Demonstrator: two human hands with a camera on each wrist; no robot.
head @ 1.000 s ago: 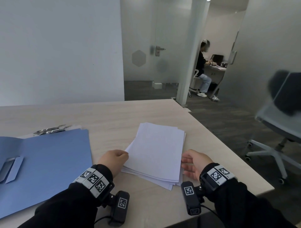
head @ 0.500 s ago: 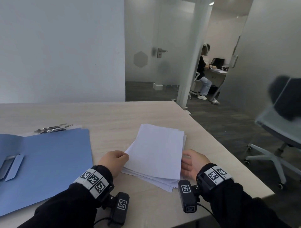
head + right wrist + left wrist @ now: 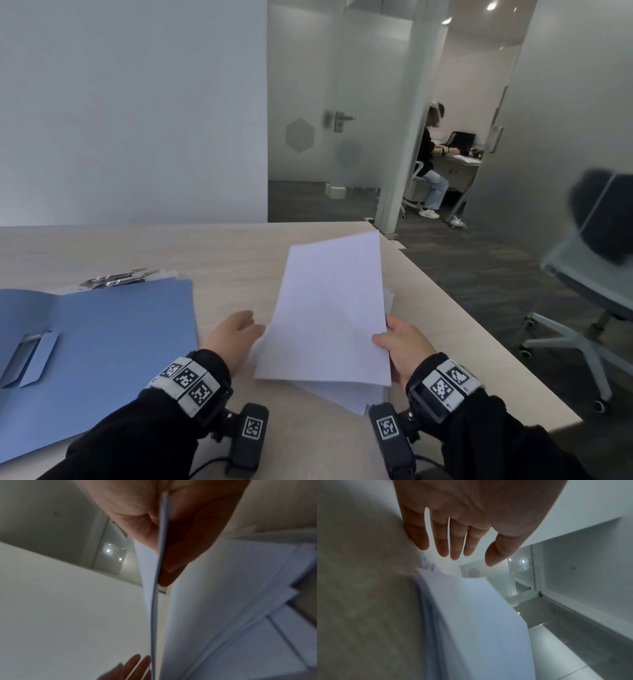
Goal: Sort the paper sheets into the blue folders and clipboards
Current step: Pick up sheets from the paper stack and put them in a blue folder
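Observation:
A small batch of white paper sheets (image 3: 329,308) is lifted off the stack (image 3: 346,397) on the table. My right hand (image 3: 400,346) pinches the batch at its right edge, thumb on top; the right wrist view shows the paper edge (image 3: 157,574) between thumb and fingers. My left hand (image 3: 236,335) hovers at the left edge of the papers, fingers (image 3: 443,540) straight and spread, holding nothing. An open blue folder (image 3: 102,349) lies on the table to the left. A clipboard's metal clip (image 3: 116,277) shows behind the folder.
The light wooden table (image 3: 222,257) ends close on the right. A grey swivel chair (image 3: 596,301) stands beyond that edge. A glass door and a seated person (image 3: 431,164) are far behind.
My right hand has gripped the top sheets and raised them off the stack, tilting them up. My left hand has straightened beside them.

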